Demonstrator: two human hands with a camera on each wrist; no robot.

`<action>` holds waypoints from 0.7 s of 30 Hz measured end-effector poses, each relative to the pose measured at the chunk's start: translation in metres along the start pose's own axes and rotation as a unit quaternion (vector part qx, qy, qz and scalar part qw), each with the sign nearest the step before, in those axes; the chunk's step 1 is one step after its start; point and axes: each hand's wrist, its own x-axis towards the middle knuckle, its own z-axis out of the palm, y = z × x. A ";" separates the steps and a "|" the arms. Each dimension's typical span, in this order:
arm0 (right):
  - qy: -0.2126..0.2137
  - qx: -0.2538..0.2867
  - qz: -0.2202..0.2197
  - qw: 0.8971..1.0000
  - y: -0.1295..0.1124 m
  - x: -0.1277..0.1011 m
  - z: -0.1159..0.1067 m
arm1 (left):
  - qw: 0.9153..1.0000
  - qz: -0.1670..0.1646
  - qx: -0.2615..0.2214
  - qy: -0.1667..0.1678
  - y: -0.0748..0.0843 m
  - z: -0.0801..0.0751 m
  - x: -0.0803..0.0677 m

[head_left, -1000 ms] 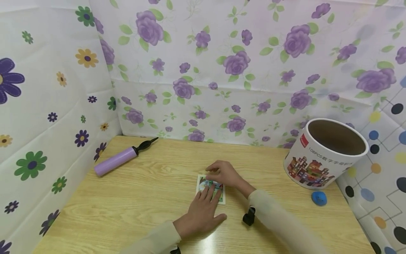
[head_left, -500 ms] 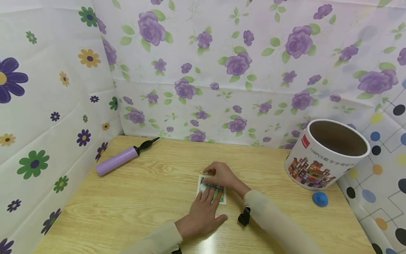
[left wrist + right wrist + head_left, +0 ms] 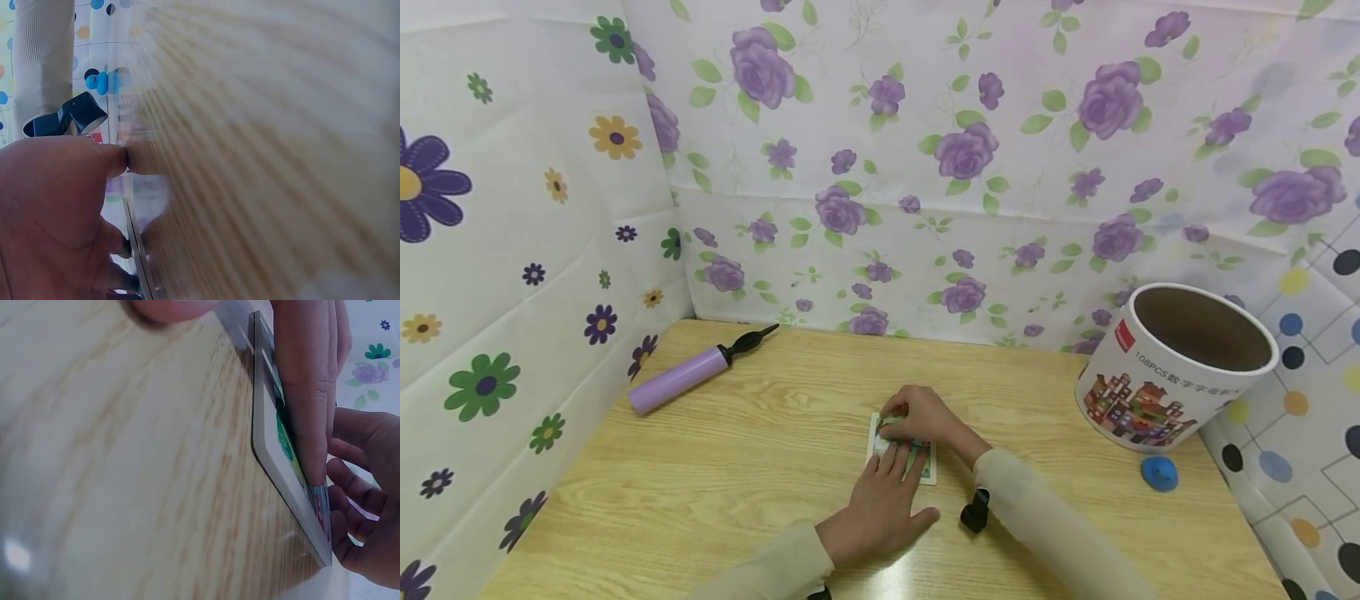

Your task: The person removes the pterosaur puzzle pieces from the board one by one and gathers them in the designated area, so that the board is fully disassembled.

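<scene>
Purple-flowered cloth [image 3: 966, 154] hangs behind a wood-grained table [image 3: 737, 483]. The person's left hand [image 3: 883, 508] presses with its fingers straight on the near part of a small picture board [image 3: 928, 468], thumb spread out to the side. The right hand [image 3: 917, 414] is bent over the board's far part, fingers curled; whether they pinch anything is hidden. The board lies flat on the table beneath both hands, its coloured picture mostly covered inside a pale border.

Judging by its straight, thick edge in the right wrist view, it should be light and stiff, perhaps wood or dense card, hardly fragile, and likely to slide on the smooth table unless pinned. The bare side edges of the pale border look the best place to take hold, with a finger and thumb.

Farther out, a purple pump [image 3: 677, 379] lies beyond the board to its left. A white tub [image 3: 1138, 400] stands well to the board's right, with a blue piece [image 3: 1160, 472] just in front of the tub.
</scene>
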 end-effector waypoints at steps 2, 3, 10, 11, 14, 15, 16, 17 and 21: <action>-0.004 -0.002 0.003 1.000 0.000 0.000 0.000 | 1.000 0.000 0.004 0.002 0.000 0.000 0.000; -0.005 -0.003 0.005 1.000 -0.001 0.000 0.000 | 1.000 0.000 0.005 0.003 0.000 0.000 0.000; -0.007 -0.018 0.014 1.000 -0.003 0.000 0.000 | 1.000 0.003 -0.004 -0.001 -0.001 -0.001 0.000; -0.006 -0.019 0.011 1.000 -0.002 0.000 0.000 | 1.000 0.004 -0.008 -0.002 -0.001 -0.001 0.001; -0.006 -0.021 0.012 1.000 -0.003 0.000 0.001 | 1.000 0.004 -0.015 -0.003 -0.001 -0.002 0.001; -0.006 -0.022 0.012 1.000 -0.003 -0.001 0.001 | 1.000 0.003 -0.015 -0.005 -0.001 -0.002 0.001; -0.006 -0.021 0.011 1.000 -0.003 -0.001 0.001 | 1.000 0.002 -0.015 -0.006 -0.001 -0.002 0.001; -0.007 -0.020 0.009 1.000 -0.004 -0.001 0.002 | 1.000 0.000 -0.015 -0.008 0.000 -0.003 0.001; -0.007 -0.015 0.013 1.000 -0.005 -0.003 0.002 | 1.000 -0.004 -0.010 -0.008 0.001 -0.004 0.000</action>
